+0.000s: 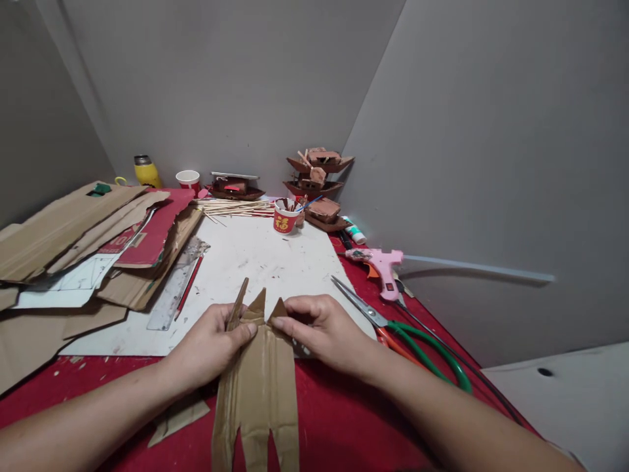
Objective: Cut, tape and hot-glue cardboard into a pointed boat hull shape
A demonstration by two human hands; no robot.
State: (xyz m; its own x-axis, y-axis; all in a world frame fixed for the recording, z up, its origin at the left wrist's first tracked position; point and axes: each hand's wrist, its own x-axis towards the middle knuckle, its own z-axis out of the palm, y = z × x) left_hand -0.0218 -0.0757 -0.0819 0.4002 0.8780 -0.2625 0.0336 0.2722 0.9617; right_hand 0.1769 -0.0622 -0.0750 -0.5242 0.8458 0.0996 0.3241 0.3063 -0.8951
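A brown cardboard piece [265,380] with pointed tabs at its far end and slits at its near end is held between my two hands, over the near edge of the white board [255,255]. My left hand [216,337] grips its left side, the thumb pressed on top near the folded tabs. With thumb and fingers, my right hand [319,328] pinches the right pointed tab [278,309]. The fingers under the cardboard are partly hidden. Right of my right hand lie scissors [427,347] with green handles.
Stacked cardboard sheets [73,229] fill the left side, beside a ruler [171,288] and a pencil [189,288]. A pink glue gun [388,265] lies right. A red paper cup [285,219], wooden sticks [236,208] and brown model boats [317,183] stand at the back near grey walls.
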